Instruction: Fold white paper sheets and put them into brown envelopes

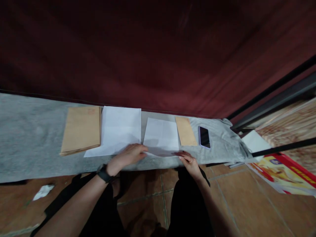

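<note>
A white sheet of paper [161,136] lies in front of me on the grey cloth, its near edge slightly raised. My left hand [130,154] has its fingers closed on the sheet's near left corner. At the near right corner, my right hand [189,162] pinches the same sheet. Left of it are larger white sheets [120,128], partly beside my left hand. A stack of brown envelopes [81,130] rests at their left side. One smaller brown envelope [187,131] lies just right of the sheet between my hands.
A phone [204,137] lies right of the small envelope on the grey cloth [32,138]. Behind the cloth rises a dark red surface [148,65]. A colourful box [283,172] and black bars [276,93] are at the right. White tissue [43,192] lies on the tiled floor.
</note>
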### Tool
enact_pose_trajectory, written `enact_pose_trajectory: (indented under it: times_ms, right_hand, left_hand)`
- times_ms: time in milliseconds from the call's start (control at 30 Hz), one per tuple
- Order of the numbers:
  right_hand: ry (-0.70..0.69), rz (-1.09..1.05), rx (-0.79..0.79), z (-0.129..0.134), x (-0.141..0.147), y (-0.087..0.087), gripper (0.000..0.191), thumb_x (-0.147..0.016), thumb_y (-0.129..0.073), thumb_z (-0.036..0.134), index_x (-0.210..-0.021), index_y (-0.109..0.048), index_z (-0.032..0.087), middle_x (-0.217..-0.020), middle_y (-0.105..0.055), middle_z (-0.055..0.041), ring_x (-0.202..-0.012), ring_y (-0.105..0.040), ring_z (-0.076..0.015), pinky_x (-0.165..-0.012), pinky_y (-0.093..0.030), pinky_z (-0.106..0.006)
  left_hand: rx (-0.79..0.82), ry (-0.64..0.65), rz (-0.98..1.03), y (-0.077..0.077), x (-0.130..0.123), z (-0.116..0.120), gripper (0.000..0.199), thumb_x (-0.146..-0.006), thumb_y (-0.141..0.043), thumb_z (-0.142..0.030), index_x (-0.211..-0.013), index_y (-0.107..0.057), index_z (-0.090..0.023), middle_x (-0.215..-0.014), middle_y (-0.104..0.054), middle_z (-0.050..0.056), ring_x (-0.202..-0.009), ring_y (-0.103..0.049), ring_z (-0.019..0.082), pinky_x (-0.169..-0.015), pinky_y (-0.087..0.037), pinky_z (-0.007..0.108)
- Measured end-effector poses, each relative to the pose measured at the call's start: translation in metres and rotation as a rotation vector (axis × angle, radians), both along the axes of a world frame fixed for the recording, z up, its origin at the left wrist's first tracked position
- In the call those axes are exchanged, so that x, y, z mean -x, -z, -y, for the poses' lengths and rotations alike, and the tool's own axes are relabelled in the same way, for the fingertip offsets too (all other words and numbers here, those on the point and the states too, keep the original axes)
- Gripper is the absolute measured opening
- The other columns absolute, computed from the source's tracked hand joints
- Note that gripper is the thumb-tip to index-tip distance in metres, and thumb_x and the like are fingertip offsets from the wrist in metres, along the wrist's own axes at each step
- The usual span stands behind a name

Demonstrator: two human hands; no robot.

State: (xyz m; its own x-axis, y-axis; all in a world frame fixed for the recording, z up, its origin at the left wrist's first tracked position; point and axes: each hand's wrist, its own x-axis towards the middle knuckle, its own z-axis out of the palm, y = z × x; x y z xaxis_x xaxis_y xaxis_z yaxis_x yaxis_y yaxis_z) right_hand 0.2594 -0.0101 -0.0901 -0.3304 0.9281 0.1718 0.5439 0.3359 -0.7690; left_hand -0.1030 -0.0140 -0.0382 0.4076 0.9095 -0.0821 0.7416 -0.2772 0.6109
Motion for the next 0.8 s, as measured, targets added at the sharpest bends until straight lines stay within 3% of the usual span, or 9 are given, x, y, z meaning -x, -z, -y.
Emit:
enact_pose_trajectory:
  times_ms: [67,167,267,400,600,800]
  right_hand:
    - [0.080,-0.028,0.037,0.003,0.000,-0.001,0.032,-0.096,-0.059,0.048,-0.102,-0.080,0.025,-0.106,-0.079,-0.0055,-0.108,-0.071,-0.0269,-0.103,-0.054,-0.045]
    - [0.131,-0.074,0.072,0.005,0.003,-0.002,0.033,-0.093,-0.062,0.050,-0.102,-0.078,0.022,-0.103,-0.079,-0.0064,-0.101,-0.072,-0.0269,-0.095,-0.057,-0.042]
    - [0.119,-0.098,0.042,0.001,0.008,-0.003,0.032,-0.092,-0.062,0.048,-0.105,-0.077,0.022,-0.107,-0.078,-0.0070,-0.105,-0.070,-0.0266,-0.098,-0.055,-0.043]
    - [0.145,-0.087,0.015,-0.008,0.015,-0.004,0.033,-0.094,-0.058,0.048,-0.099,-0.076,0.021,-0.100,-0.077,-0.0072,-0.097,-0.070,-0.0257,-0.091,-0.056,-0.040]
    - [0.216,-0.081,0.041,-0.024,0.024,-0.002,0.041,-0.094,-0.052,0.054,-0.091,-0.071,0.018,-0.082,-0.072,-0.0043,-0.079,-0.066,-0.0218,-0.073,-0.051,-0.031]
    - [0.311,-0.057,0.010,-0.046,0.042,-0.002,0.040,-0.094,-0.048,0.055,-0.087,-0.067,0.020,-0.071,-0.066,-0.0012,-0.067,-0.060,-0.0186,-0.065,-0.047,-0.028]
  left_hand:
    - [0.069,-0.032,0.029,-0.010,0.000,-0.003,0.017,-0.085,-0.057,-0.031,-0.082,-0.071,-0.023,-0.072,-0.070,0.001,-0.072,-0.066,0.020,-0.067,-0.044,0.027]
    - [0.149,-0.104,0.186,-0.017,-0.003,-0.009,0.019,-0.080,-0.059,-0.038,-0.078,-0.069,-0.022,-0.065,-0.064,0.000,-0.063,-0.058,0.019,-0.058,-0.038,0.027]
    - [0.210,-0.198,0.345,-0.013,-0.005,-0.014,0.023,-0.075,-0.063,-0.043,-0.078,-0.067,-0.021,-0.067,-0.064,0.001,-0.066,-0.056,0.020,-0.058,-0.039,0.027]
    - [0.199,-0.297,0.448,-0.002,-0.007,-0.023,0.027,-0.074,-0.062,-0.045,-0.075,-0.063,-0.019,-0.070,-0.063,0.001,-0.069,-0.056,0.019,-0.058,-0.040,0.026]
    - [0.069,-0.435,0.409,0.012,-0.016,-0.042,0.028,-0.079,-0.054,-0.047,-0.067,-0.052,-0.021,-0.061,-0.050,-0.003,-0.061,-0.048,0.015,-0.055,-0.034,0.025]
    - [-0.044,-0.571,0.172,0.007,-0.021,-0.051,0.025,-0.087,-0.052,-0.038,-0.068,-0.047,-0.023,-0.063,-0.050,-0.003,-0.062,-0.050,0.015,-0.058,-0.032,0.026]
